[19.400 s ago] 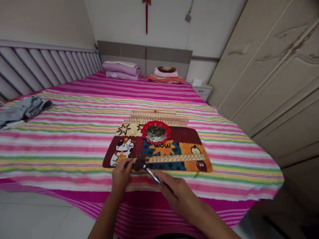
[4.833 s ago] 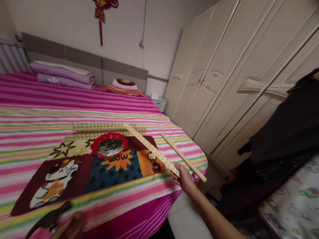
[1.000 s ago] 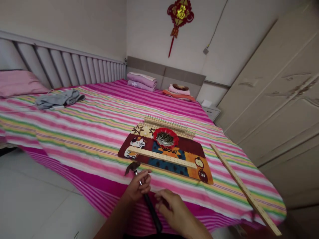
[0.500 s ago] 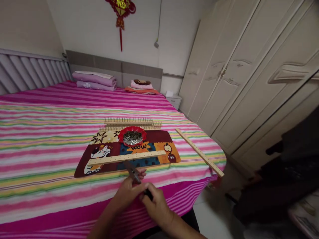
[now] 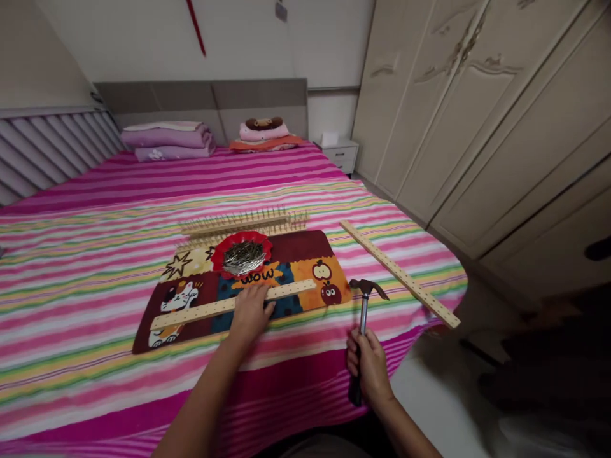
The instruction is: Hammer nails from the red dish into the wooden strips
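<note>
My right hand [image 5: 373, 364] is wrapped round the dark handle of a claw hammer [image 5: 364, 312], its head up and its claw pointing right. My left hand [image 5: 251, 310] grips the middle of a wooden strip [image 5: 200, 311] dotted with small holes or marks, fingers over the top and thumb at the near side. The strip lies across a patterned mat [image 5: 305, 244] with a cat and apples on it. Just behind it, a red scalloped bowl [image 5: 217, 259] holds a heap of nails [image 5: 244, 256].
Wooden strips bristling with upright nails [image 5: 238, 222] lie behind the mat. Another dotted strip [image 5: 400, 273] lies at the right, its near end by the bed edge. A striped sheet [image 5: 71, 273] covers the bed. Folded bedding [image 5: 167, 141] sits at the headboard; wardrobes [image 5: 443, 95] stand right.
The hammer has moved right and now stands head up in my right hand. My left hand has left the hammer and moved forward onto the wooden strip. The view has tilted down.
</note>
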The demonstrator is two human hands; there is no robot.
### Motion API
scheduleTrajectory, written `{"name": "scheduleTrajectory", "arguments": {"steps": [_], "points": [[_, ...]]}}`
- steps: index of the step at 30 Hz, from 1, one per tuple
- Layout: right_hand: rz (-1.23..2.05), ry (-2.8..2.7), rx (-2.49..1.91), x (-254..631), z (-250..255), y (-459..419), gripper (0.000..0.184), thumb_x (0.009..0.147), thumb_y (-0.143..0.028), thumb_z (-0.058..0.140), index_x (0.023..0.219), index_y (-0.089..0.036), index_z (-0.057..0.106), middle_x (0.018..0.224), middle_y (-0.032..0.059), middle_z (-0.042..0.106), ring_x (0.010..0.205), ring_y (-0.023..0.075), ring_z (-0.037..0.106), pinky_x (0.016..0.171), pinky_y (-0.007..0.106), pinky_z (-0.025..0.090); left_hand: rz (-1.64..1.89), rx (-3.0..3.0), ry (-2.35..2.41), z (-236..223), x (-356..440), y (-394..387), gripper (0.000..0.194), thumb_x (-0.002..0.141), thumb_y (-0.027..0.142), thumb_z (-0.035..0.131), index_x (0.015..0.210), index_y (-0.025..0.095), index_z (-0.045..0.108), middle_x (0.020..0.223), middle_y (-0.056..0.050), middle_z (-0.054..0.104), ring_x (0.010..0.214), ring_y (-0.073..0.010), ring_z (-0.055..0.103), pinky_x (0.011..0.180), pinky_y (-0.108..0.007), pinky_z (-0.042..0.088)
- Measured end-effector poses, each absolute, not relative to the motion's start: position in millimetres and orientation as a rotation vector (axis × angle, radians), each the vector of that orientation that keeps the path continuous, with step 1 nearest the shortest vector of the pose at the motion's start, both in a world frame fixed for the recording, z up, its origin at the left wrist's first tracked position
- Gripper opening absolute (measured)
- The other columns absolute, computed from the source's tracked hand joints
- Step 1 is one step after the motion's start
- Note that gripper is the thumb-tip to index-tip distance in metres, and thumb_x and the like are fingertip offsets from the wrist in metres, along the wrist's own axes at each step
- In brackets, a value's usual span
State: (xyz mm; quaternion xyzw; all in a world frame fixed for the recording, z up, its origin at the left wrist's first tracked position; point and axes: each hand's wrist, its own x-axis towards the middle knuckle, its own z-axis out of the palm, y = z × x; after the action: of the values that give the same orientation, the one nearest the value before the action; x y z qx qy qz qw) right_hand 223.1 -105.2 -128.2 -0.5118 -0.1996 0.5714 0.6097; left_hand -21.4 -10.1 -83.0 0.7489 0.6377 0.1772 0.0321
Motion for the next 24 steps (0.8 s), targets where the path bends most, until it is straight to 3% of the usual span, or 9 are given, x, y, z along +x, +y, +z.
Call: {"name": "scheduleTrajectory", "arguments": {"steps": [7,24], "points": [[1.395,-0.243,-1.143,234.8,-132.7,-98.2,0.03,0.066,-0.041,0.067,0.071,-0.023,0.044,0.049,-0.0127,0.04,0.032,0.0019,0.029,0.027,0.011,0.02,0.496,2.526,1.795,-102.4,-29.9,-4.1,0.03,0.082,0.03,0.05,0.107,0.018,0.061,0.103,-0.01,0.063,0.093,-0.0247,0.055,0.084,-0.038,0.042],[1.514,-0.156,-1.127,248.3,-131.6,-97.7,0.028,0.066,-0.038,0.066,0.071,-0.023,0.043,0.049,-0.0121,0.045,0.031,0.0016,0.031,0.026,0.01,0.02,0.58,2.498,1.765,-103.6,-27.1,-23.0,0.033,0.082,0.039,0.049,0.107,0.021,0.06,0.106,-0.009,0.063,0.098,-0.0245,0.055,0.085,-0.04,0.043]]}}
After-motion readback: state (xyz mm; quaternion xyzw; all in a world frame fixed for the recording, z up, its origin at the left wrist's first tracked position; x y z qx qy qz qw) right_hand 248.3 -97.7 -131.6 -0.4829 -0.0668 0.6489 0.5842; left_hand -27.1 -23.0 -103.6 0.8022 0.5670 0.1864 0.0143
